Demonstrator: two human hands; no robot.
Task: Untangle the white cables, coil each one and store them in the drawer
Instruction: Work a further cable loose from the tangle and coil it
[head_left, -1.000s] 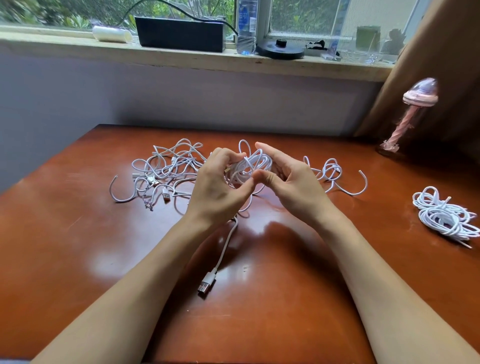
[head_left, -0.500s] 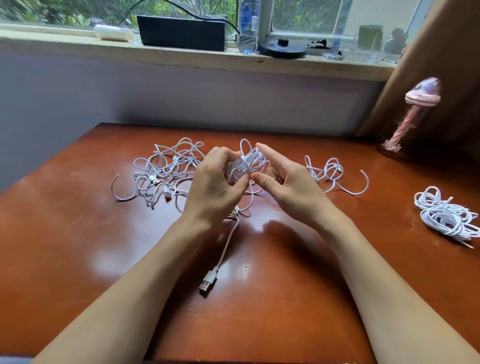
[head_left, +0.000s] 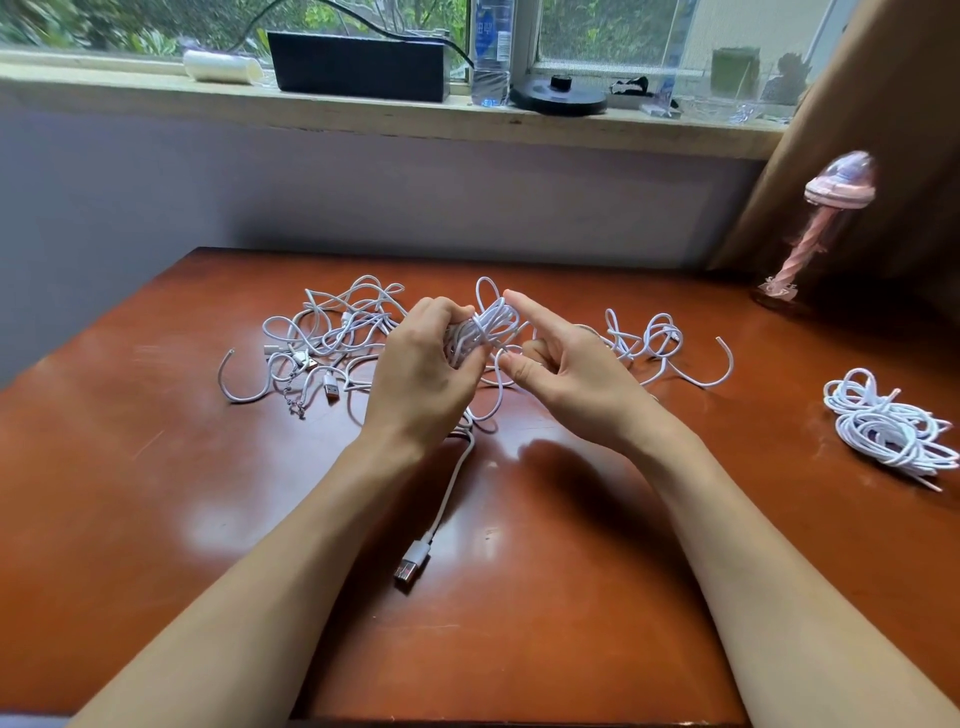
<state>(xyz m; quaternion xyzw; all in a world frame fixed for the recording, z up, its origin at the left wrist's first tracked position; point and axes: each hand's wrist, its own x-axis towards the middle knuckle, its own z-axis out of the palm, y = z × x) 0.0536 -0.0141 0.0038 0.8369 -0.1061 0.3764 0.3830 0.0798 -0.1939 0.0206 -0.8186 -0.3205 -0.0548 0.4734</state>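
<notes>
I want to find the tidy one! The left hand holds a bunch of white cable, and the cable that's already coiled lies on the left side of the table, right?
Not quite: the coiled cable lies on the right side of the table, as the head view shows. The left hand does hold a bunch of white cable.
</notes>
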